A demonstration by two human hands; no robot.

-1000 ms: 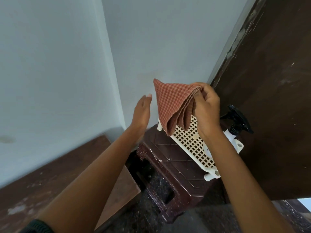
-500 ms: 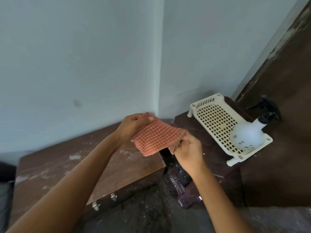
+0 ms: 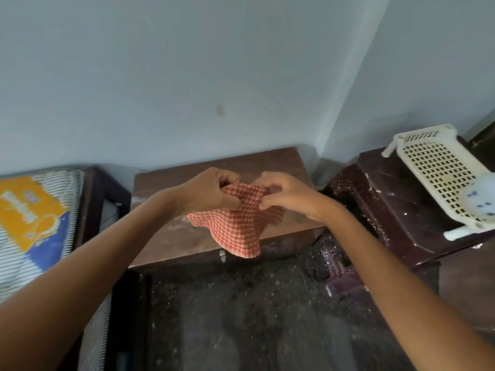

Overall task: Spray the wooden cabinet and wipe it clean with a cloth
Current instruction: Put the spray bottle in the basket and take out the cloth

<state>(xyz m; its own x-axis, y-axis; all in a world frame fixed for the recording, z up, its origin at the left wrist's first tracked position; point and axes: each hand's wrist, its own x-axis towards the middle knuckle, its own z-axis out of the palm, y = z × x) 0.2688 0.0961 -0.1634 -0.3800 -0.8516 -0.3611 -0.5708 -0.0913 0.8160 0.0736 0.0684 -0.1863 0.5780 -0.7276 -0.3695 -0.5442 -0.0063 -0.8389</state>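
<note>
A red and white checked cloth (image 3: pixel 238 226) hangs in the air above the low wooden cabinet (image 3: pixel 187 236), whose brown top is scuffed and stained. My left hand (image 3: pixel 214 191) pinches the cloth's upper left edge. My right hand (image 3: pixel 284 194) pinches its upper right edge, so both hold it between them. The round white body of the spray bottle (image 3: pixel 480 196) lies in a cream perforated tray at the far right edge; its trigger head is out of frame.
The cream plastic tray (image 3: pixel 434 167) rests on a dark maroon stool (image 3: pixel 396 210) to the right of the cabinet. A striped mattress with a yellow and blue label (image 3: pixel 29 215) is at the left. Dark speckled floor (image 3: pixel 241 317) lies below, pale walls behind.
The view has swung left, away from the tray and the dark door. The cloth, first held up by my right hand alone, is now held by both hands over the cabinet.
</note>
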